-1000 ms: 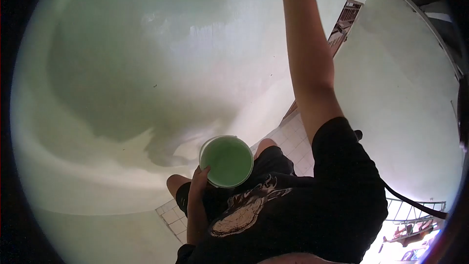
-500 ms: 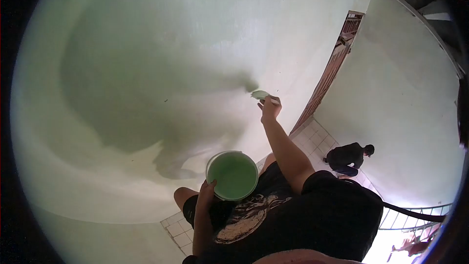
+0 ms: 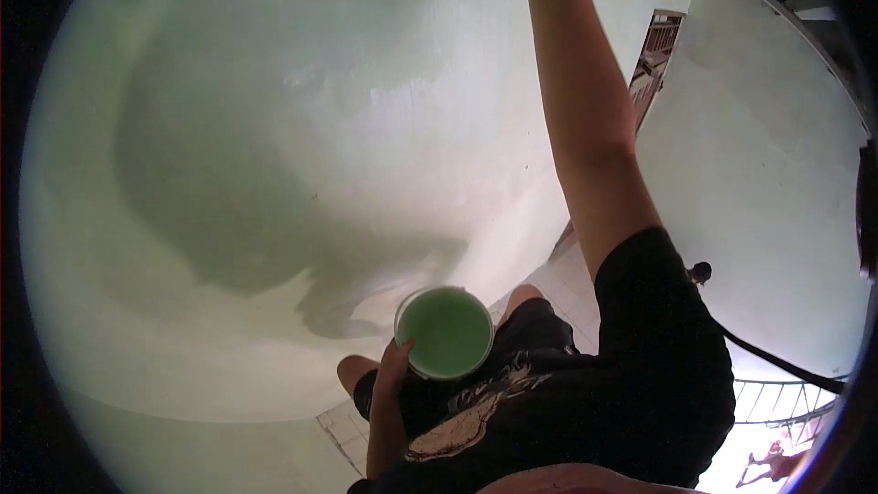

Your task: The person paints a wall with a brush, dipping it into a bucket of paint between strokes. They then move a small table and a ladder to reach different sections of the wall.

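Paint bucket (image 3: 446, 331), filled with green paint, sits low in the middle of your view, held out in front of your torso just above your bare knees. Your left hand (image 3: 395, 364) grips it from the near side, thumb hooked over the rim and fingers wrapped under the wall, forearm running back down toward your black T-shirt (image 3: 604, 402). Your right arm (image 3: 585, 119) is stretched straight up along the pale green wall (image 3: 274, 128), elbow nearly locked; the hand passes out of the top edge, so you cannot tell whether it is closed or on what. The shirt carries a pale printed graphic (image 3: 476, 402), but no lettering can be read.
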The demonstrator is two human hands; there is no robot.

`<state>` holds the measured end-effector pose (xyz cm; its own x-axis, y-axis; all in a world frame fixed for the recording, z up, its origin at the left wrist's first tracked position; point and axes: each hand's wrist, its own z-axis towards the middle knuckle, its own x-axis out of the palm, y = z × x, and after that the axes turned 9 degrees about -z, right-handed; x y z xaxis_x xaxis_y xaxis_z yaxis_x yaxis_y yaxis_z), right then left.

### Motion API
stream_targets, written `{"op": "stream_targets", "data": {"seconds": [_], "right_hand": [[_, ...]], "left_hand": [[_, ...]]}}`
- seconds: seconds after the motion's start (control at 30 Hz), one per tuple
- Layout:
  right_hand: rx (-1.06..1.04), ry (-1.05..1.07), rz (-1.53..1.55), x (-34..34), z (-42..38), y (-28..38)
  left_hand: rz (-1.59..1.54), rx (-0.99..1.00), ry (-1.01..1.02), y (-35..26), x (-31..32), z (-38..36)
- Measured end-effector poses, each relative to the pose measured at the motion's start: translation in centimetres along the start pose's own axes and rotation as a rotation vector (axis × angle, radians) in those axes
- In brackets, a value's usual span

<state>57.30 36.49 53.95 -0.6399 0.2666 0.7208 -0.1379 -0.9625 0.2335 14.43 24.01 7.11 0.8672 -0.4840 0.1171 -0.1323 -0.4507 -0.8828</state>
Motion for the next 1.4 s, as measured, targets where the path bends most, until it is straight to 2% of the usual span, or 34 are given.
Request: {"op": "stream_targets", "data": {"seconds": [0.03,0.07,0.1,0.13,0.17,0.2,0.23,0.27,0.3,0.33,0.37,0.47,0.53,0.57,0.6,0.63,0.67,0.7,0.73,0.8,0.83,0.9,1.0,1.1,1.13,1.17,1.23,1.27,1.3,1.33,1.4], "right_hand": [[0.006,-0.028,-0.031,-0.2,-0.5,-0.1],[-0.072,0.098,-0.371,-4.0,-1.3,-2.6],[-0.165,0.219,-0.710,-8.1,-1.6,-5.4],[0.114,0.085,-0.216,-9.0,-6.2,-4.8],[0.155,0.009,-0.202,-11.2,-10.4,-4.3],[0.203,-0.105,-0.357,-16.0,-13.3,-5.8],[0.299,-0.131,-0.481,-18.7,-16.8,-4.2],[0.495,-0.211,-0.561,-22.4,-18.6,-4.2],[0.534,-0.291,-0.488,-23.8,-20.4,-3.2],[0.520,-0.301,-0.656,-25.4,-21.0,-2.9],[0.537,-0.324,-0.654,-26.0,-20.6,-2.4],[0.436,-0.138,-0.665,-21.8,-15.2,-1.5],[0.245,0.058,-0.842,-17.3,-9.5,-2.8],[0.170,0.065,-0.771,-13.3,-7.3,-2.4],[0.071,0.106,-1.062,-10.1,-3.9,-2.7],[-0.363,0.237,-1.433,-8.4,0.6,-4.6],[0.000,0.067,-1.153,-3.2,2.0,-2.0],[-0.066,0.023,-1.183,0.7,3.1,0.3],[-0.024,0.023,-0.948,3.6,3.7,2.2],[-0.163,-0.034,-0.196,7.1,4.9,2.2],[-0.151,-0.038,-0.202,6.8,5.4,1.5],[-0.079,0.086,0.063,5.8,5.8,0.2],[0.023,0.067,0.008,0.7,1.3,-2.9],[0.101,0.027,-0.177,-7.5,-6.0,-4.0],[0.134,0.006,-0.315,-11.3,-9.3,-4.7],[0.067,0.019,-0.618,-14.1,-14.2,-3.6],[0.352,0.018,-0.821,-23.0,-22.6,-5.1],[0.600,-0.053,-0.564,-26.5,-27.0,-5.4],[0.694,-0.051,-0.760,-31.9,-31.3,-6.7],[0.882,-0.214,-0.612,-31.4,-34.6,-3.5],[1.013,-0.319,-0.555,-33.2,-39.5,-0.3]], "left_hand": [[0.055,0.029,-0.003,1.5,-0.8,0.9],[0.108,0.063,-0.003,3.4,-1.7,2.2],[0.000,0.081,0.022,6.5,-2.6,4.0],[-0.105,0.107,0.054,9.0,-3.6,6.2],[-0.057,0.078,0.045,8.7,-3.6,6.6],[-0.007,0.043,0.028,7.5,-3.2,5.9],[0.099,0.008,0.008,4.7,-2.0,3.4],[0.198,-0.024,-0.020,2.2,-1.0,2.0],[0.191,0.021,-0.026,1.0,-0.7,3.3],[0.179,0.056,-0.022,0.7,-0.9,4.4],[0.171,0.070,-0.019,0.6,-0.8,4.8],[0.164,0.076,0.015,1.6,-0.8,5.5],[0.153,0.077,0.043,2.8,-0.8,6.3],[0.143,0.078,0.052,3.4,-0.9,6.7],[0.132,0.081,0.060,4.1,-0.9,7.2],[0.122,0.086,0.066,4.6,-1.1,7.7],[0.112,0.090,0.069,5.0,-1.2,8.1],[0.104,0.091,0.072,5.4,-1.2,8.2],[0.096,0.088,0.074,5.9,-1.2,8.3],[0.085,0.069,0.078,7.2,-1.8,8.2],[0.078,0.056,0.078,7.9,-2.2,7.9],[0.071,0.035,0.079,8.4,-2.7,8.0],[0.032,0.088,0.070,8.5,-2.6,7.3],[0.142,0.113,0.019,8.2,-2.2,6.0],[0.056,0.088,0.023,8.1,-2.0,5.9],[-0.026,0.060,0.030,8.0,-1.8,5.8],[0.025,0.051,0.049,7.3,-1.9,5.9],[0.057,0.046,0.048,7.0,-1.8,5.7],[0.061,0.046,0.057,6.0,-1.0,5.3],[-0.030,-0.012,0.024,5.0,-0.3,4.4],[-0.116,-0.086,-0.021,6.0,-0.7,4.6]]}}
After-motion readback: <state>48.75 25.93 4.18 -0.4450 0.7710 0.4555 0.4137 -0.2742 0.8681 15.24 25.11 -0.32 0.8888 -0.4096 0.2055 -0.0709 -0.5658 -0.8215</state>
